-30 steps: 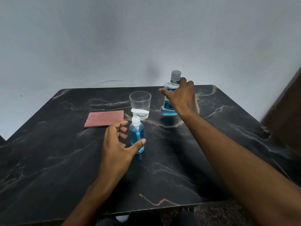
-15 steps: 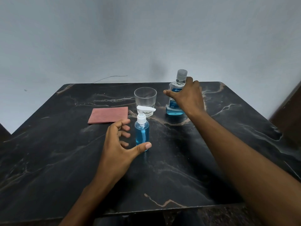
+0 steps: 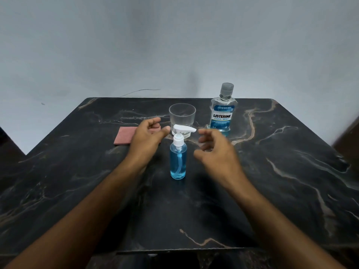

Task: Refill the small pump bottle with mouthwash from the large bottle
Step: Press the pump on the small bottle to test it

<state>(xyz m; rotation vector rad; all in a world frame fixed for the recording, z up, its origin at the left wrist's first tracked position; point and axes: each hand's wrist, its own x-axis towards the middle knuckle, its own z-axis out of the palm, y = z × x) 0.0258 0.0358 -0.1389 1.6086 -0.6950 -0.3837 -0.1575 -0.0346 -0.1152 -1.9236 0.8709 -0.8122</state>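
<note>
Small pump bottle (image 3: 178, 161) stands upright near the table's (image 3: 291, 171) middle, pump still on. The right hand (image 3: 215, 152) has left the large bottle (image 3: 223, 113) at the far right — both hands now flank the small one, fingers loosely curled, gripping nothing; the left hand (image 3: 147, 138) is nearest the pump. Unscrewing likely comes next.

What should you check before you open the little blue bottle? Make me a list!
1. Small pump bottle standing upright on the table: ok.
2. Pump top still on, needs unscrewing: ok.
3. Left hand and right hand either side of it, holding nothing: ok.
4. Large bottle upright, cap on, off to the back: ok.
5. Glass right behind the pump, easy to knock: not ok.
6. Room left inside the small bottle: cannot tell.
</note>
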